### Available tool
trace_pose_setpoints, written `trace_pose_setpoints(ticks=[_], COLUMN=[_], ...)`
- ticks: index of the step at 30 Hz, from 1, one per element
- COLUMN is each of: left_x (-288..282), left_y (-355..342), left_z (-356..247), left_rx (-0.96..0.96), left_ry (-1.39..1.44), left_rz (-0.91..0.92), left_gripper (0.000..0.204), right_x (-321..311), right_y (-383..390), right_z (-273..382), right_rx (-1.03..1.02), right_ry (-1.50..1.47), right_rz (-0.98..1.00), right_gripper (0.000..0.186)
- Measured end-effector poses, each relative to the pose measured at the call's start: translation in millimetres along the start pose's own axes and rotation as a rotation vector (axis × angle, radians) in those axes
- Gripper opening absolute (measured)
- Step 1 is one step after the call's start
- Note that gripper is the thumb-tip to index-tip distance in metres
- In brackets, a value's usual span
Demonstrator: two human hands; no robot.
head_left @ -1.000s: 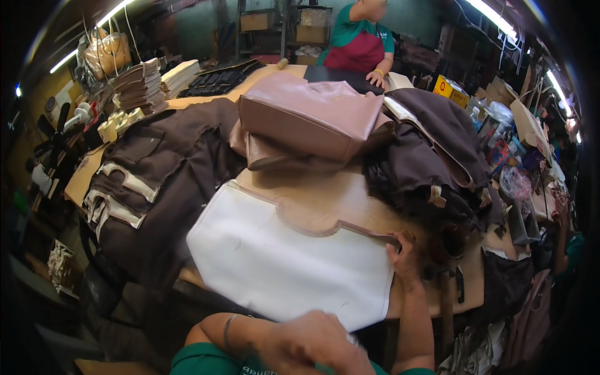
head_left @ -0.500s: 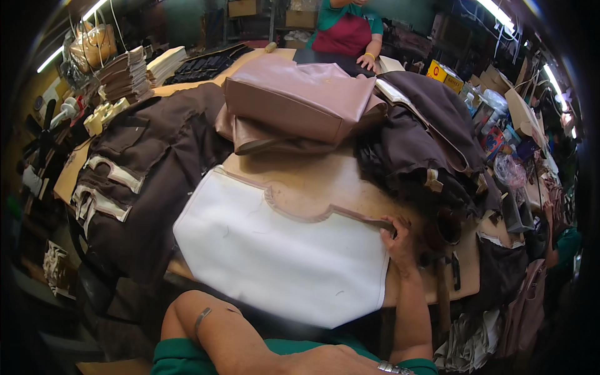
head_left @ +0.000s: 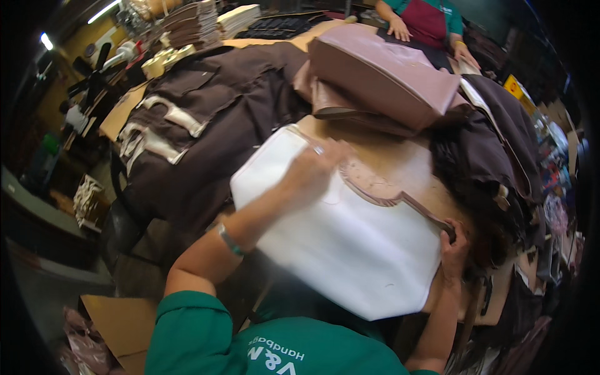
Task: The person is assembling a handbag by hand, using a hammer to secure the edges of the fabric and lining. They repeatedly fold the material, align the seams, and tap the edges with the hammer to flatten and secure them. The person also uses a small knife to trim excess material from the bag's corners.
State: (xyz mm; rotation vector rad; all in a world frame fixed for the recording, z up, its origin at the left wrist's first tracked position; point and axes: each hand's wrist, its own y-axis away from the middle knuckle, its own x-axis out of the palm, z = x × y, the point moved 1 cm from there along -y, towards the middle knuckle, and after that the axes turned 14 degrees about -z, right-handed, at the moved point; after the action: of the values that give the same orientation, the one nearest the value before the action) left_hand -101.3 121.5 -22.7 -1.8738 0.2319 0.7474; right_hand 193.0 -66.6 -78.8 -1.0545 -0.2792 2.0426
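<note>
While the bare right hand (head_left: pixel 455 242) pinches the right-hand end of the pinkish-brown turned edging (head_left: pixel 365 195), thumb against fingers, the bare left hand (head_left: pixel 322 164) is over the upper left edge, too blurred (smeared, fingers unreadable) to tell whether it grips or just touches. Both are at the same piece: a white flat many-sided panel (head_left: pixel 350 250) with a curved notch in its upper side, lying pale face up on the tan worktop (head_left: pixel 406 159). Progress: edging runs along the notch and on to the right corner, with small pleats round the curve, so that stretch looks done or nearly; left of the notch it is mostly hidden by the left hand, can't call it. Lower sides show plain white, unfinished or meant that way, can't say. Beyond the panel sits a dusty-pink glossy bag-shaped piece (head_left: pixel 375 69), apparently further along, already in a full shape. A dark brown soft-material heap (head_left: pixel 219 144) lies to the left, a second dark brown pile (head_left: pixel 469 153) to the right.
</note>
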Motion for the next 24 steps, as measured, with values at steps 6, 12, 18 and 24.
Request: trace_pose_setpoints(ticks=[6,12,18,24], left_x=[-10,-9,-25,-54], left_y=[37,43,18,5], left_z=[89,84,86,138], left_rx=[-0.466,-0.446,-0.406,-0.345], left_ry=[-0.495,-0.317,-0.092,-0.197], left_rz=[0.217,-0.039,-0.275,-0.206], left_gripper=[0.041,0.034,0.034,0.032], right_x=[3,4,14,46], right_y=[4,-17,-40,-48], right_z=[3,11,8,-13], right_rx=[-0.036,-0.127,-0.087,0.189], right_ry=[-0.051,-0.001,0.065,-0.276], right_rz=[-0.107,-0.050,-0.018,0.051], right_gripper=[0.022,0.025,0.028,0.051])
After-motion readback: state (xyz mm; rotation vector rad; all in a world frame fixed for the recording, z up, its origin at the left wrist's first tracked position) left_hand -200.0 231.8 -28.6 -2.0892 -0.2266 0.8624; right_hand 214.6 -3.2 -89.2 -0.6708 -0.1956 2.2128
